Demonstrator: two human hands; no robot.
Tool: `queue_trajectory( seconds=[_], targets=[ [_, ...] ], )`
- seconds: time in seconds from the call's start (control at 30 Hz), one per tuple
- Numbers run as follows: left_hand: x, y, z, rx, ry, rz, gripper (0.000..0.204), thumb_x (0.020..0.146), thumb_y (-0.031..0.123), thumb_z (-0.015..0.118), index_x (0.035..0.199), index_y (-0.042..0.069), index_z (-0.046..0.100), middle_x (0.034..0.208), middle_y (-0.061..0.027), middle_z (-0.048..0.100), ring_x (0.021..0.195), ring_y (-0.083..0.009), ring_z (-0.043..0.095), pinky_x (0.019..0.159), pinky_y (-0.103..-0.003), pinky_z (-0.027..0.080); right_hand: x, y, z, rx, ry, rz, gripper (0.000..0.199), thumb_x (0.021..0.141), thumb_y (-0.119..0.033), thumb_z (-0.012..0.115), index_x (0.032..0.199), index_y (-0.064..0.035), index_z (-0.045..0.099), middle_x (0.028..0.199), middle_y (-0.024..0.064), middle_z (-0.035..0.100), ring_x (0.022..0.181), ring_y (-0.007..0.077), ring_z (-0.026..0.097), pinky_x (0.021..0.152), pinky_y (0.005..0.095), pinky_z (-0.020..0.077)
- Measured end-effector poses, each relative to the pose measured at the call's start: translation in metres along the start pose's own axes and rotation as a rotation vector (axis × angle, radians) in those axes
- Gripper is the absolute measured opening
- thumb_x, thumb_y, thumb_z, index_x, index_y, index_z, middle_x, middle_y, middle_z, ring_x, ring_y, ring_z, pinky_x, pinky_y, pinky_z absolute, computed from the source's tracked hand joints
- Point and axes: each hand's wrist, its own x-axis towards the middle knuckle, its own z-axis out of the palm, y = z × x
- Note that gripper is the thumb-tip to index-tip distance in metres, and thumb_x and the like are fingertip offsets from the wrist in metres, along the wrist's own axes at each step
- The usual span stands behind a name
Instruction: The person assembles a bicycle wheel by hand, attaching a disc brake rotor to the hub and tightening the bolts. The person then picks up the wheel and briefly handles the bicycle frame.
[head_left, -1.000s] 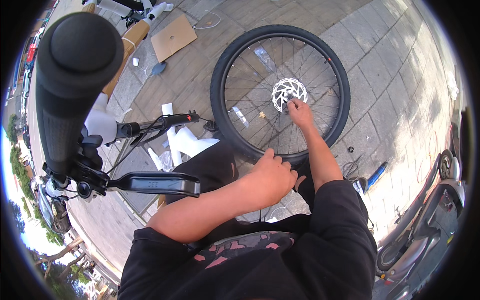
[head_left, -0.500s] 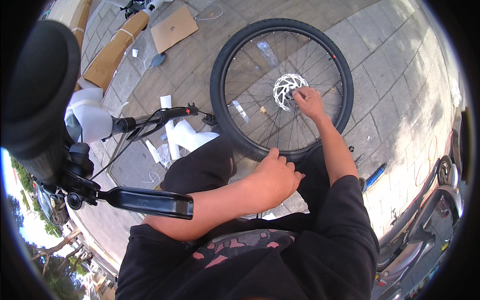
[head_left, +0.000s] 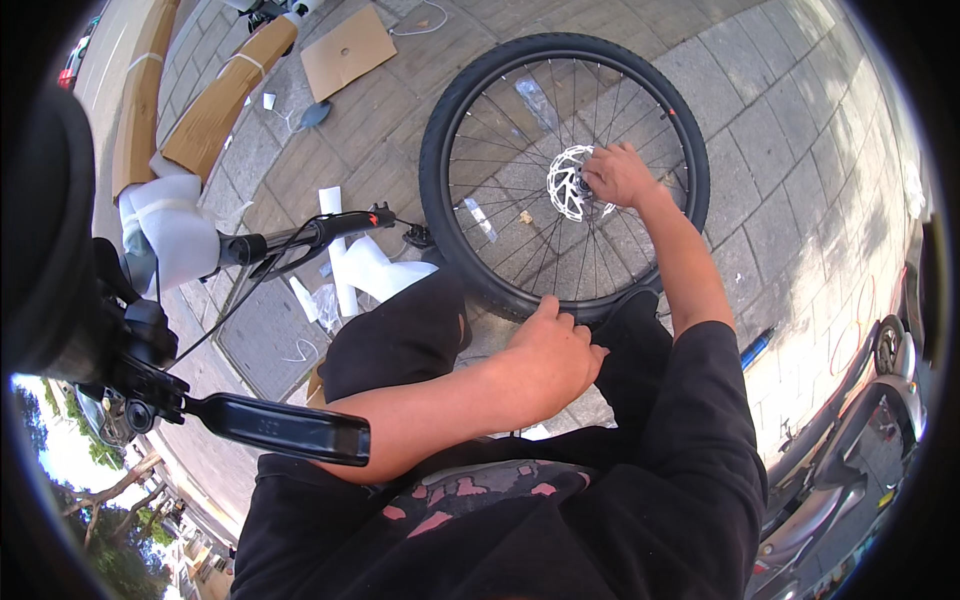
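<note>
A bicycle wheel (head_left: pixel 432 190) with a black tyre, thin spokes and a silver disc brake rotor (head_left: pixel 566 200) is in front of my legs. My right hand (head_left: pixel 625 178) is at its centre, fingers pinched on the hub axle (head_left: pixel 583 186); the fingertips partly cover it. My left hand (head_left: pixel 552 358) is curled closed by the tyre's near edge, in front of my knees. Its knuckles overlap the tyre, and the fingertips are hidden, so what they hold cannot be made out.
A bicycle handlebar with a black brake lever (head_left: pixel 280 428) looms at the left, near my left forearm. Beyond it are a fork leg (head_left: pixel 330 232), white foam sheets (head_left: pixel 375 272) and cardboard (head_left: pixel 348 52). A blue tool (head_left: pixel 757 347) lies right; a parked scooter (head_left: pixel 850 470) stands lower right.
My right hand has shifted slightly and turned at the hub, and its elbow has swung outward to the right. The handlebar sits further left in view. My left hand has stayed put.
</note>
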Motion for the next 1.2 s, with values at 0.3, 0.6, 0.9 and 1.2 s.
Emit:
queue_trajectory(
  seconds=[0.3, 0.6, 0.9, 1.2],
  targets=[
    [-0.001, 0.001, -0.001, 0.007, 0.005, -0.003, 0.024, 0.091, 0.014, 0.065, 0.113, 0.005, 0.071, 0.106, -0.0120, 0.072, 0.102, -0.0284, 0.070, 0.101, -0.047, 0.045, 0.016, -0.004, -0.026, -0.172, -0.207, -0.089, 0.025, 0.099, -0.033, 0.058, 0.100, -0.0172, 0.078, 0.107, 0.0072, 0.071, 0.111, 0.0283, 0.065, 0.097, 0.0468, 0.0427],
    [0.002, -0.001, -0.003, 0.004, -0.013, -0.006, 0.025, 0.091, 0.014, 0.064, 0.114, 0.005, 0.071, 0.107, -0.0120, 0.072, 0.102, -0.0288, 0.070, 0.101, -0.047, 0.045, 0.011, 0.006, -0.015, -0.023, -0.169, -0.032, 0.026, 0.099, -0.034, 0.059, 0.109, -0.0156, 0.074, 0.106, 0.0106, 0.073, 0.111, 0.0317, 0.068, 0.101, 0.0513, 0.0444],
    [0.003, -0.001, 0.002, -0.007, -0.010, -0.024, 0.024, 0.093, 0.015, 0.064, 0.113, 0.005, 0.071, 0.105, -0.0106, 0.072, 0.102, -0.0277, 0.070, 0.099, -0.045, 0.045, -0.006, -0.012, 0.022, 0.388, 0.062, 0.406, 0.028, 0.096, -0.034, 0.068, 0.109, -0.0099, 0.071, 0.096, 0.0162, 0.077, 0.102, 0.0364, 0.071, 0.096, 0.0505, 0.0475],
    [0.001, -0.001, 0.003, -0.002, -0.030, -0.017, 0.025, 0.091, 0.015, 0.065, 0.113, 0.005, 0.071, 0.103, -0.0110, 0.072, 0.100, -0.0274, 0.070, 0.096, -0.044, 0.045, -0.011, -0.030, 0.055, 0.429, 0.229, 0.620, 0.028, 0.093, -0.039, 0.066, 0.103, -0.0158, 0.079, 0.099, 0.0104, 0.079, 0.105, 0.0333, 0.071, 0.099, 0.0495, 0.0431]
  ],
)
